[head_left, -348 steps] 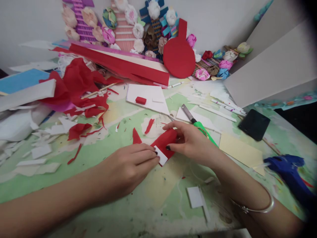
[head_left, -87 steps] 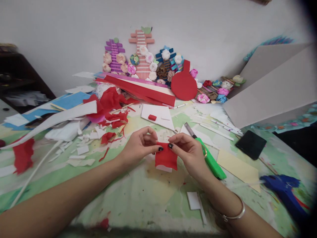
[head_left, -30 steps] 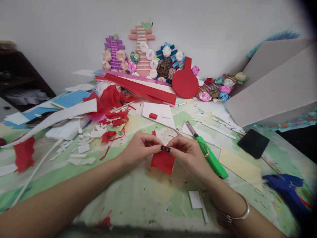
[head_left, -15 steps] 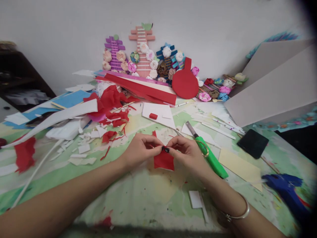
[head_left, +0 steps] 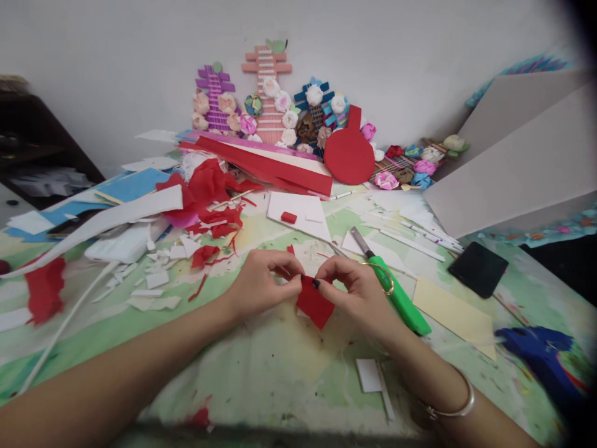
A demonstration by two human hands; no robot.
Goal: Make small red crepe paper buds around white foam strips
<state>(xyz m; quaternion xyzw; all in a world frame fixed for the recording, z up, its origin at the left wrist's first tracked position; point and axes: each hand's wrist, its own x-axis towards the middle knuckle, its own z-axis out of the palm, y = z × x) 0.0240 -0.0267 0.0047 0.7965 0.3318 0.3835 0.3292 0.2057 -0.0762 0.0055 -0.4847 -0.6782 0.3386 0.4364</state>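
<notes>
A small red paper piece (head_left: 316, 305) is pinched at its upper edge between my two hands, above the front middle of the table. My left hand (head_left: 263, 283) grips its upper left corner with thumb and fingertips. On the other side, my right hand (head_left: 352, 286) presses thumb and index finger on the upper right part. A bit of white shows under the paper's lower left edge. Beside my right hand lies a green utility knife (head_left: 401, 302) with its grey blade out. A gold loop (head_left: 388, 283), perhaps a scissors handle, shows next to it.
Beyond my hands lies a white board (head_left: 298, 214) with a small red block (head_left: 288, 217). Red and white scraps (head_left: 158, 279) cover the left. A blue glue gun (head_left: 536, 358) and a black pad (head_left: 478, 270) sit right. A red guitar-shaped cutout (head_left: 349, 155) leans among decorated miniatures at the back.
The red paper has turned so one corner points down toward me. My fingertips have moved slightly apart, the left ones to the left, showing more of the paper's upper part.
</notes>
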